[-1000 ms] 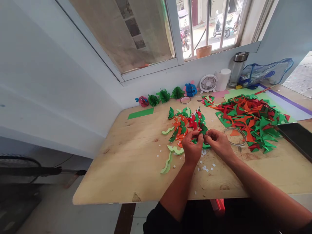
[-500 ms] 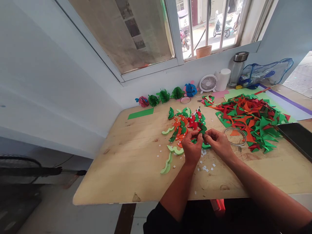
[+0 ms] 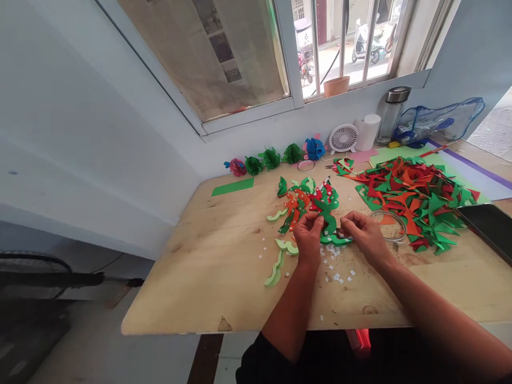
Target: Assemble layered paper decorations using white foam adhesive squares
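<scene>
My left hand (image 3: 309, 234) pinches a dark green scalloped paper piece (image 3: 329, 223), which extends to the right from its fingertips. To the right of that piece, apart from it, my right hand (image 3: 363, 232) has its thumb and fingers pressed together; anything between them is too small to make out. Scalloped orange paper pieces (image 3: 296, 205) and red ones lie just beyond my hands, dotted with small white squares. Loose white squares (image 3: 336, 277) are scattered on the wooden table (image 3: 200, 266) between my forearms. Pale green wavy strips (image 3: 274, 273) rest left of my left hand.
A heap of red, orange and green scraps (image 3: 416, 202) lies at the right, beside a tape ring (image 3: 394, 240) and a phone (image 3: 488, 226). Along the wall stand paper balls (image 3: 270, 158), a small fan (image 3: 344, 138), a white roll (image 3: 368, 132) and a glass bottle (image 3: 390, 120).
My hands have moved apart, the left one slightly left and the right one slightly right. The dark green piece stays with my left hand, and more of it shows. The view has shifted slightly.
</scene>
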A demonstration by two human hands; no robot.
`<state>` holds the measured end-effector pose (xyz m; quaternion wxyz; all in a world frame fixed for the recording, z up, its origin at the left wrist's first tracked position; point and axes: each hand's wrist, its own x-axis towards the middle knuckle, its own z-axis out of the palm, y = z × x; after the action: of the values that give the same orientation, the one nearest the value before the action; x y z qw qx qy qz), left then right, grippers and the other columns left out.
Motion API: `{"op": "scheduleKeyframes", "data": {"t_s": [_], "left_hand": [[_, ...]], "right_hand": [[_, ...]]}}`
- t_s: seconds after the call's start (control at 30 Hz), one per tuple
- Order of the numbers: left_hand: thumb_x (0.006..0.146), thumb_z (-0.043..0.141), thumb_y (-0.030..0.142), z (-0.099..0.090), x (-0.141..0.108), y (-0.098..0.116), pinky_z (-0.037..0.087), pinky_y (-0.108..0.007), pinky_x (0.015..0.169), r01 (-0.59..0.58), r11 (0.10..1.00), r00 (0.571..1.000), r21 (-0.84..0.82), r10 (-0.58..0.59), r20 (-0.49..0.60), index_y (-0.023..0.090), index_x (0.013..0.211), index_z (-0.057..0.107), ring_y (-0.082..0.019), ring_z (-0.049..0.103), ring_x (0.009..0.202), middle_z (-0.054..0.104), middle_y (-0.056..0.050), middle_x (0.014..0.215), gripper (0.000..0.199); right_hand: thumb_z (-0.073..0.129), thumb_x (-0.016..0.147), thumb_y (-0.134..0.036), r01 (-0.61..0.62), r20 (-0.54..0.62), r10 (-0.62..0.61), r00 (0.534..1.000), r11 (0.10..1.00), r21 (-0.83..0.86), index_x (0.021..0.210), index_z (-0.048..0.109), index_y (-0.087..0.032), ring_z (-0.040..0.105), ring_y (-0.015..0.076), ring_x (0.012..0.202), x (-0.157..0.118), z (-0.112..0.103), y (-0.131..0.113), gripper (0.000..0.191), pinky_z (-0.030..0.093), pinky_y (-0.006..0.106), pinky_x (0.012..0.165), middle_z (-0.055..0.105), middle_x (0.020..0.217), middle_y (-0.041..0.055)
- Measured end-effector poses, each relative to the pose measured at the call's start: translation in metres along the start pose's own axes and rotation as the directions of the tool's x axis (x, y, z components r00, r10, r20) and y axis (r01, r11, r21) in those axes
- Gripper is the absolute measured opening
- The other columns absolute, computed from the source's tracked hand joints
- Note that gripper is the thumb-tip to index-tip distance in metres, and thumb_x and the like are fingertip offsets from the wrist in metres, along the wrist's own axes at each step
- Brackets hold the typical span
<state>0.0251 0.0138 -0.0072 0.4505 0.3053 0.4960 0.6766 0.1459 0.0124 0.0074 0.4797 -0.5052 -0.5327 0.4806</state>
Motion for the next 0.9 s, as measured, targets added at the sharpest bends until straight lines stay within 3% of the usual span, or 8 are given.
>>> {"op": "scheduleKeyframes", "data": {"t_s": [0.2, 0.27, 0.43, 0.53, 0.9], "left_hand": [[0.06, 0.071, 0.03, 0.0, 0.0, 0.0, 0.048, -0.022, 0.055, 0.007, 1.0, 0.999, -0.025, -0.006, 0.034, 0.014, 0.065, 0.058, -0.008, 0.055, 0.05, 0.058, 0.002, 0.057, 0.022], [0.06, 0.071, 0.031, -0.001, 0.0, 0.0, 0.048, -0.022, 0.055, -0.009, 1.0, 0.998, -0.004, 0.009, 0.057, 0.014, 0.065, 0.058, -0.009, 0.055, 0.051, 0.059, 0.002, 0.058, 0.022], [0.064, 0.068, 0.03, -0.002, -0.002, -0.002, 0.046, -0.021, 0.055, -0.089, 0.993, 0.989, 0.083, 0.079, 0.125, 0.015, 0.068, 0.059, -0.009, 0.056, 0.054, 0.06, 0.001, 0.061, 0.018], [0.066, 0.066, 0.028, -0.001, -0.004, -0.003, 0.046, -0.021, 0.056, -0.14, 0.985, 0.978, 0.105, 0.121, 0.167, 0.015, 0.07, 0.06, -0.009, 0.056, 0.056, 0.061, 0.0, 0.063, 0.015], [0.07, 0.065, 0.033, 0.003, -0.011, -0.005, 0.048, -0.023, 0.063, -0.158, 0.984, 0.967, 0.087, 0.136, 0.216, 0.015, 0.074, 0.061, -0.011, 0.058, 0.062, 0.064, -0.002, 0.069, 0.018]], "right_hand": [[0.061, 0.072, -0.033, 0.07, -0.123, -0.068, 0.99, 0.997, 0.013, 0.075, 0.059, -0.02, 0.056, 0.0155, 0.064, 0.003, -0.002, 0.006, 0.013, 0.044, 0.026, 0.056, 0.062, 0.071, 0.0014], [0.059, 0.073, -0.033, 0.074, -0.092, -0.072, 0.993, 0.997, 0.015, 0.078, 0.061, -0.021, 0.058, 0.0169, 0.07, 0.003, -0.002, 0.004, 0.014, 0.045, 0.027, 0.059, 0.064, 0.076, 0.0029], [0.064, 0.067, -0.037, -0.049, 0.074, 0.042, 0.996, 0.994, 0.096, 0.083, 0.061, -0.021, 0.059, 0.0176, 0.071, 0.0, 0.002, -0.003, 0.023, 0.046, 0.027, 0.058, 0.065, 0.079, 0.0023], [0.066, 0.066, -0.033, -0.056, 0.136, 0.034, 0.99, 0.985, 0.16, 0.083, 0.06, -0.02, 0.058, 0.0169, 0.073, -0.001, 0.005, -0.001, 0.022, 0.047, 0.027, 0.064, 0.064, 0.079, 0.0014], [0.065, 0.067, -0.032, -0.075, 0.11, 0.043, 0.993, 0.948, 0.309, 0.085, 0.057, -0.021, 0.057, 0.0156, 0.072, 0.0, 0.008, 0.008, 0.022, 0.044, 0.025, 0.061, 0.064, 0.078, 0.0004]]}}
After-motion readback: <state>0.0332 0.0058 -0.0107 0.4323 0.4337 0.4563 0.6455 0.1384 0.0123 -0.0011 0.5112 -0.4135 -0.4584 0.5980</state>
